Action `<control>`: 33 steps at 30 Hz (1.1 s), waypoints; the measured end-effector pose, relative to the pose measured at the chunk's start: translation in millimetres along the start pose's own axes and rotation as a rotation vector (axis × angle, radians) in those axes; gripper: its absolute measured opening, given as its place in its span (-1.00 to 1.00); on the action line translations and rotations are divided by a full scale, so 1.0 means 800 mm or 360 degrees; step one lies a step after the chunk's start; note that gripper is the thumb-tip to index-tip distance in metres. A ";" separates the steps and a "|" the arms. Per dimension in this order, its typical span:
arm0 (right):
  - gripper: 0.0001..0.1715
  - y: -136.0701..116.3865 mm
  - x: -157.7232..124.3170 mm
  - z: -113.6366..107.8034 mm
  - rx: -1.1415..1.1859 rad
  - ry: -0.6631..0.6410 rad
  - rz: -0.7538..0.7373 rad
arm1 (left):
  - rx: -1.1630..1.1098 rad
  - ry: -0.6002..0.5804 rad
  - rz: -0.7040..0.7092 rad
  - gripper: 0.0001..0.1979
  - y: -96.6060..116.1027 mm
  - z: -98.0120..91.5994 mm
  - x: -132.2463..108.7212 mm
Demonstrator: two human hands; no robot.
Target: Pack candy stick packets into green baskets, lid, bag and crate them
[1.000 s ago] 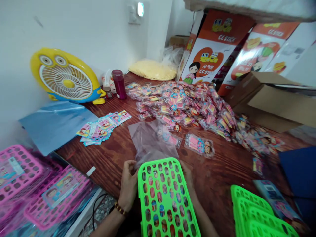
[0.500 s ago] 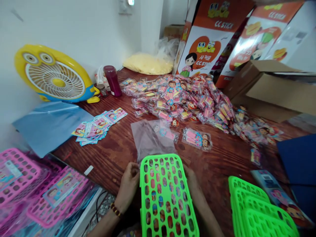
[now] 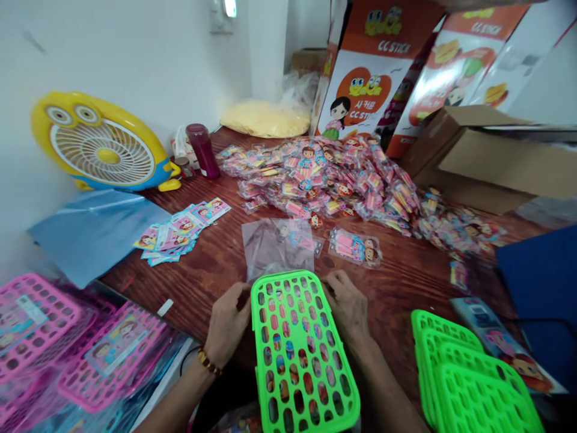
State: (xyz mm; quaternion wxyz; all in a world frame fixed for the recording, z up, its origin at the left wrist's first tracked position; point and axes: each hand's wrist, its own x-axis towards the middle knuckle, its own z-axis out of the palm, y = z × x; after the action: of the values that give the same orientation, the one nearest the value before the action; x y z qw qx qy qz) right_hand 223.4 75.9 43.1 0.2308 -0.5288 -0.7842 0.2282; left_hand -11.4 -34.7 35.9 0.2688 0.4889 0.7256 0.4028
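Basket (image 3: 300, 352) of green plastic is clasped at its sides by left hand (image 3: 228, 322) and right hand (image 3: 347, 307), near a clear bag (image 3: 274, 243).

Left hand (image 3: 228, 322), right hand (image 3: 347, 307), fingers (image 3: 240, 299) curled

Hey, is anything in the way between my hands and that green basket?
Nothing visible. The left hand and right hand touch the green basket near its far corners, one on each side. The clear bag lies just beyond its far edge.

Yellow fan (image 3: 101, 144) stands near maroon bottle (image 3: 202, 150)
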 end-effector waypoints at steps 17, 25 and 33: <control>-0.66 0.006 0.069 0.017 0.1239 -0.0349 0.0412 | -0.0523 0.0080 -0.0226 -0.76 0.006 0.009 0.019; -0.73 -0.004 0.051 0.001 0.0574 -0.0048 -0.0170 | -0.0268 0.0215 0.0057 -0.83 0.000 0.012 0.002; -0.88 0.012 0.010 -0.020 0.0202 0.0209 -0.0649 | 0.0129 0.0374 0.0669 -0.90 -0.014 0.016 -0.015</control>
State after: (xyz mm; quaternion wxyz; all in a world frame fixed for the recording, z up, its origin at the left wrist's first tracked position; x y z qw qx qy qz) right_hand 237.6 88.5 51.2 0.3555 -0.3575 -0.8422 0.1909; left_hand -2.2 -43.7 19.2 0.0730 0.5895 0.6496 0.4745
